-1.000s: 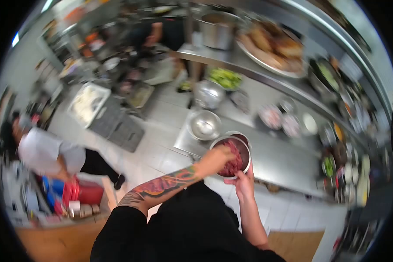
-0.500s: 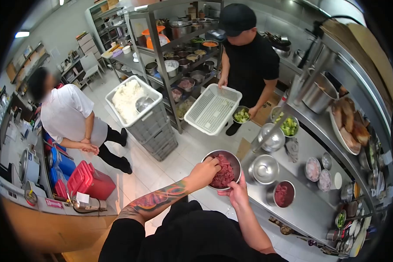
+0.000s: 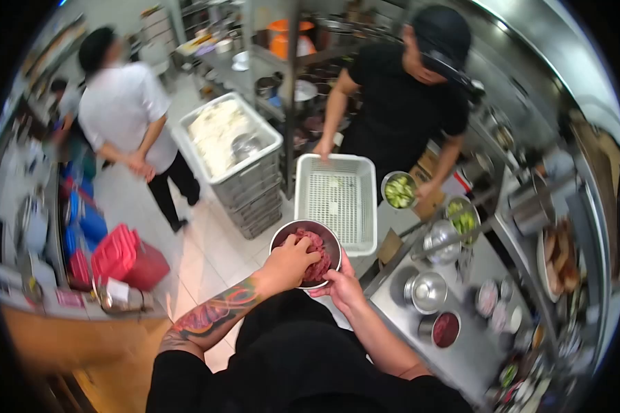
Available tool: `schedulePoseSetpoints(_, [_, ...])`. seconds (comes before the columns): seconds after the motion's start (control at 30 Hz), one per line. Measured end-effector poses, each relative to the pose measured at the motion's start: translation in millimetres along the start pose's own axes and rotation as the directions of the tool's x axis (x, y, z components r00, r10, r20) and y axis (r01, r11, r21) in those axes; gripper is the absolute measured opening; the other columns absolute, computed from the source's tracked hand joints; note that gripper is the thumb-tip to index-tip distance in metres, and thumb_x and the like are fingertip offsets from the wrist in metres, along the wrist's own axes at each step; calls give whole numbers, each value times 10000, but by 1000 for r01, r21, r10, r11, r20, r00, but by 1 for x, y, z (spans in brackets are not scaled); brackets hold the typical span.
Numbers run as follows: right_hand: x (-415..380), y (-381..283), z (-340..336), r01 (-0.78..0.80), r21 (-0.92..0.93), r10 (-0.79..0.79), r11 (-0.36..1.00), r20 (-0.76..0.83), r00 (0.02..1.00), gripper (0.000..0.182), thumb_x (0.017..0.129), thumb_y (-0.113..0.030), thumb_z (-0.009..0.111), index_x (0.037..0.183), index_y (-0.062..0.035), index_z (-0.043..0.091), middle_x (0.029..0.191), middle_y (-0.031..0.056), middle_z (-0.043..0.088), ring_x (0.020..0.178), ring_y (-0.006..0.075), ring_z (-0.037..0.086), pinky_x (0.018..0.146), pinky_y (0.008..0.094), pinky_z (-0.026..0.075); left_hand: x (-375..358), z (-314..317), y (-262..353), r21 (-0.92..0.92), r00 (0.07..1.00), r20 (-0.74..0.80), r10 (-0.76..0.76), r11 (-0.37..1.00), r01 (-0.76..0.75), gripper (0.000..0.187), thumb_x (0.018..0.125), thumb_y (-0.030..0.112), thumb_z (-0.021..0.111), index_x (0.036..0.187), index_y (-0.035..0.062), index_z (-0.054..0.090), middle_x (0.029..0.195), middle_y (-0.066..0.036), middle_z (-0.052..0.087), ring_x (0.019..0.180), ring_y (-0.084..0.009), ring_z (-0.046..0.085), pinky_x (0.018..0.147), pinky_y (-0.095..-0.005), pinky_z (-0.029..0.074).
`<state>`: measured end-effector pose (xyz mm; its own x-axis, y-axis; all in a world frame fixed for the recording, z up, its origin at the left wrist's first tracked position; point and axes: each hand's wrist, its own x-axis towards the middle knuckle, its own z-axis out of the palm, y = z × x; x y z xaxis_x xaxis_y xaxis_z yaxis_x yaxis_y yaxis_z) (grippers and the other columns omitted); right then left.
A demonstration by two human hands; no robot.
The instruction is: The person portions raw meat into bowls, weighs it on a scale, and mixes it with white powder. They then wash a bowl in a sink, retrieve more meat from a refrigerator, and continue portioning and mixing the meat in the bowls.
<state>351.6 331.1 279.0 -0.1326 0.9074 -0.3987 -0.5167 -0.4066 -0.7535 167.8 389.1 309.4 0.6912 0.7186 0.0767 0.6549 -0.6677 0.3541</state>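
Tiled floor, metal bowl held above.
Right fingers grip bowl; left fingers curl into meat, grip unclear; tilt could spill it.

Meat in a bowl, basket beyond it, counter to the right, tub left.

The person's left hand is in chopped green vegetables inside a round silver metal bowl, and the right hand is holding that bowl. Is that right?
Not quite: the food is red meat in small pieces. The head view shows the person's left hand in it, inside the round silver metal bowl, and the right hand holding that bowl.
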Motion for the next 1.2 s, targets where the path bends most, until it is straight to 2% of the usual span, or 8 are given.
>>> schedulePoseSetpoints(0.23, [52, 54, 58, -189, -94, 200, 977, 122, 972, 825, 871, 81, 428, 1573, -230, 125, 1321, 240, 531, 855, 402, 721, 616, 473, 661, -50, 4, -93, -83, 982, -119, -148, 987, 139, 354, 666, 16, 721, 991, 156, 716, 1140, -32, 619, 1013, -309, 621, 816, -426, 557])
schedulePoseSetpoints(0.43, [144, 92, 154, -158, -110, 171, 981, 119, 978, 842, 866, 82, 434, 1573, -236, 104, 1321, 224, 540, 877, 381, 725, 629, 458, 664, -108, -72, -208, -160, 994, -92, -50, 986, 34, 421, 745, 58, 737, 1150, 172, 733, 1354, -155, 567, 1179, -373, 591, 964, -428, 522])
schedulePoseSetpoints(0.5, [177, 111, 190, -200, -125, 211, 972, 87, 974, 819, 867, 78, 436, 1567, -228, 138, 1312, 227, 551, 844, 372, 731, 603, 447, 663, -128, -92, -253, -303, 956, -54, -287, 917, 258, 411, 750, 71, 744, 1150, 166, 735, 1367, -171, 558, 1165, -394, 600, 964, -439, 519])
schedulePoseSetpoints(0.57, [199, 129, 234, -176, -40, 181, 983, 172, 968, 795, 866, 76, 438, 1559, -214, 178, 1291, 238, 565, 796, 366, 735, 569, 428, 657, -149, -99, -288, -295, 954, -4, -299, 912, 285, 373, 758, 66, 720, 1125, 133, 735, 1353, -179, 546, 1166, -399, 588, 925, -458, 530])
schedulePoseSetpoints(0.63, [210, 136, 278, -207, -41, 211, 978, 196, 958, 783, 863, 71, 453, 1554, -201, 207, 1257, 228, 588, 751, 350, 734, 555, 399, 652, -168, -107, -304, -21, 928, -95, -361, 933, 360, 334, 742, 72, 738, 1075, 105, 737, 1354, -191, 557, 1097, -398, 615, 925, -454, 525])
schedulePoseSetpoints(0.9, [222, 126, 337, -106, 0, 104, 994, 216, 971, 857, 860, 50, 478, 1596, -244, 151, 1241, 191, 600, 734, 311, 728, 564, 395, 646, -161, -171, -344, -89, 960, -150, -238, 970, 226, 202, 685, 62, 721, 861, 52, 621, 1107, -136, 599, 953, -370, 620, 799, -436, 539])
schedulePoseSetpoints(1.1, [251, 76, 338, 83, 38, -86, 996, 109, 990, 852, 865, 39, 473, 1600, -232, 140, 1210, 202, 620, 686, 308, 723, 541, 383, 639, -103, -231, -346, -145, 989, -127, -71, 988, 52, 433, 762, 77, 743, 1182, 125, 654, 1129, -118, 660, 1006, -355, 651, 805, -417, 537])
schedulePoseSetpoints(1.2, [269, 49, 331, 177, 48, -180, 983, 78, 981, 866, 849, 45, 469, 1601, -226, 136, 1242, 219, 614, 703, 306, 728, 533, 377, 635, -58, -246, -372, -54, 912, -408, -45, 998, 26, 383, 784, 108, 755, 1153, 106, 651, 1069, -106, 640, 885, -325, 658, 754, -392, 531])
